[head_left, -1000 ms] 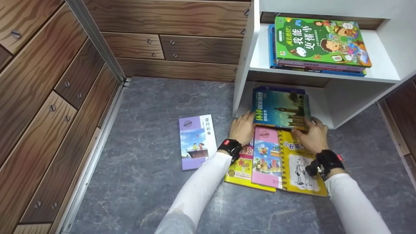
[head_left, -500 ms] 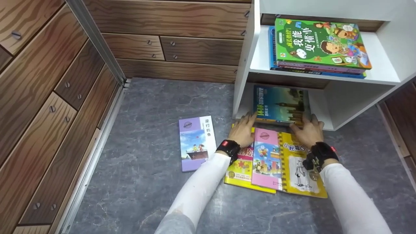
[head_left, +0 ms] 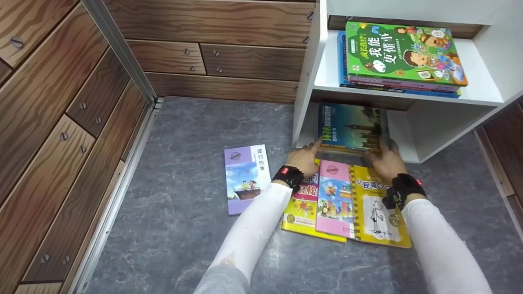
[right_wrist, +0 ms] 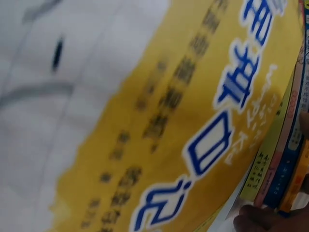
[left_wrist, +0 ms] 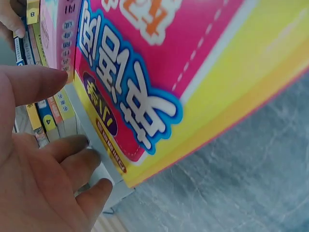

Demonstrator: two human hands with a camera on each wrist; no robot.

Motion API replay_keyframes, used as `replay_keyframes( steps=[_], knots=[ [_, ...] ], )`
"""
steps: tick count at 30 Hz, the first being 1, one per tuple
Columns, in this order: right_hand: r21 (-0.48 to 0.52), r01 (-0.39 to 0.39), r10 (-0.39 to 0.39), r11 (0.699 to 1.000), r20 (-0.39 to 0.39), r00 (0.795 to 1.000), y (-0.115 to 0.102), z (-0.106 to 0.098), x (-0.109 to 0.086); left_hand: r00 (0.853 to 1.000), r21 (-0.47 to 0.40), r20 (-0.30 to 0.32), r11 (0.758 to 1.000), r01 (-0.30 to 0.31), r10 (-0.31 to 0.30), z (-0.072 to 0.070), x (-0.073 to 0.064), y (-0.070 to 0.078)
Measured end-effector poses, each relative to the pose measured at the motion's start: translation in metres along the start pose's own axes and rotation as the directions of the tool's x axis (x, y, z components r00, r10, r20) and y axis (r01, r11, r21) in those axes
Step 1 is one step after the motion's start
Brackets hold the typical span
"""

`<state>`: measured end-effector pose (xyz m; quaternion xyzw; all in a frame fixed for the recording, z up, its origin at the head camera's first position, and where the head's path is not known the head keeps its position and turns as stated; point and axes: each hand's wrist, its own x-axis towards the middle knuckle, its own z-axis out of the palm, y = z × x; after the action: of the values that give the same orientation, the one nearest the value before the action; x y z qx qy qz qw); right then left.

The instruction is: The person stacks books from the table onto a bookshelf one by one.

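Note:
A teal book (head_left: 351, 126) with a clock tower on its cover tops a stack in the bookcase's lower compartment. My left hand (head_left: 303, 161) reaches to the stack's front left corner, its index finger extended. At the front right corner, my right hand (head_left: 389, 163) has its thumb by the spines and its fingers along the side. In the left wrist view, several spines (left_wrist: 48, 113) show beyond the left hand's spread thumb and fingers. The right wrist view shows only some right-hand fingers (right_wrist: 265, 220), dark at the lower right, beside the spines.
Before the bookcase (head_left: 308, 77), a yellow-and-red book (head_left: 302, 216), a pink book (head_left: 335, 196) and a yellow book (head_left: 380, 216) lie overlapping on the floor. A purple-and-white book (head_left: 245, 175) lies to their left. A green book (head_left: 408, 53) tops the upper-shelf stack.
The teal book and the stack beneath it have slid farther back into the lower compartment. My right hand has shifted slightly left, while my left hand stays near the front left corner.

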<state>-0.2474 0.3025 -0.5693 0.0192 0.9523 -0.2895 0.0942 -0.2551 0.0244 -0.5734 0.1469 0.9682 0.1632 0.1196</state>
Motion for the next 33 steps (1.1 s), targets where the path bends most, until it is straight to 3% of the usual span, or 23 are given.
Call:
replay_keyframes(
  steps=[9,24,33],
  knots=[
    [-0.045,0.003,-0.003,0.999,-0.005,1.0,0.0008,-0.0011,0.007,0.999,0.013,0.007,0.999,0.043,-0.043,-0.0055,0.0052,0.0024],
    [-0.04,0.002,-0.005,0.999,-0.079,0.997,0.0026,0.0016,0.0072,0.999,0.034,0.001,0.998,0.048,-0.048,-0.0092,-0.0004,0.0053],
    [-0.067,0.007,-0.015,0.998,-0.124,0.992,0.0051,0.0035,0.0084,0.999,0.035,0.001,0.998,0.044,-0.044,-0.0042,0.0056,0.003]
  ],
)
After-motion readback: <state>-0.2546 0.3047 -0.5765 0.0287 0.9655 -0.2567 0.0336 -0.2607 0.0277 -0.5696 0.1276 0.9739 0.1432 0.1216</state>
